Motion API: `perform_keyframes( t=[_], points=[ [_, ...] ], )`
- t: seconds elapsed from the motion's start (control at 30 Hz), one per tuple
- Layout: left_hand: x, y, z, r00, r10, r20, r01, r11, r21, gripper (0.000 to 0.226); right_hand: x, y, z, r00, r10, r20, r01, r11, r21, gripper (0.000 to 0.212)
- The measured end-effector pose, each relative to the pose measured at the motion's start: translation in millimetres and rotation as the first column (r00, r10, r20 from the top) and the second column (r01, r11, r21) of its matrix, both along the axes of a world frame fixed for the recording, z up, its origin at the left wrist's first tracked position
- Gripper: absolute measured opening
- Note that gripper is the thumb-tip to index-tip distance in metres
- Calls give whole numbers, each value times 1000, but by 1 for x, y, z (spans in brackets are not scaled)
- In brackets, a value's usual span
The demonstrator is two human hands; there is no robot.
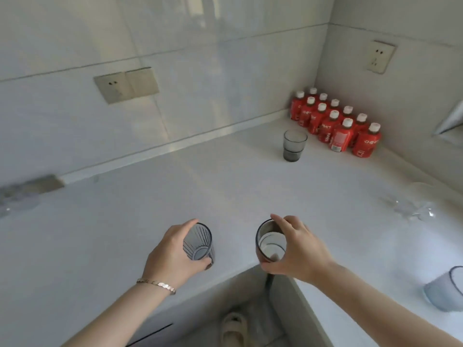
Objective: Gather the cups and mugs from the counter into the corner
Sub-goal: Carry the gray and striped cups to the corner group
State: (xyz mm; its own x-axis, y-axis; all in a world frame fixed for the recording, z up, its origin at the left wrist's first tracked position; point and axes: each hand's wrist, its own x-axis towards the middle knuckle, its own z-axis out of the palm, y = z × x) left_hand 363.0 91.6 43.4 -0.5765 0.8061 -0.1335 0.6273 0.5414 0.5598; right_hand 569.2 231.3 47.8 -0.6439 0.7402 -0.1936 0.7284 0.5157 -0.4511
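Observation:
My left hand (172,254) grips a grey ribbed glass (199,242) near the counter's inner front edge. My right hand (298,249) holds a smooth grey glass (270,242) by its rim, just above that edge. A stack of two grey glasses (293,145) stands far back near the corner, beside the red bottles. A pale blue-grey cup (444,289) stands at the right edge of the view. Clear glassware (413,204) lies blurred on the right part of the counter.
A pack of several red bottles with white caps (335,123) fills the far corner of the white L-shaped counter (175,191). Wall sockets (126,83) sit on the tiled back wall and one socket (380,56) on the right wall. A slipper (234,326) lies on the floor below.

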Motion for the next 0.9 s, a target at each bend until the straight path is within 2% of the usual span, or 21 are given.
perform_keyframes(
  t=[0.2, 0.4, 0.67, 0.9],
  points=[
    [-59, -141, 17, 961, 276, -21, -276, 961, -14, 85, -103, -91, 16, 957, 288, 23, -288, 958, 4, 101],
    [-137, -289, 18, 873, 487, -16, -487, 873, -12, 86, -227, -203, 22, 877, 480, 11, -479, 878, -8, 103],
    [-266, -440, 29, 812, 583, -4, -583, 812, -26, 84, -391, -331, 18, 834, 551, -23, -551, 832, -55, 98],
    [-383, -486, 25, 782, 620, -66, -623, 778, -74, 85, -498, -377, 9, 819, 572, -38, -573, 816, -75, 99]
  ],
)
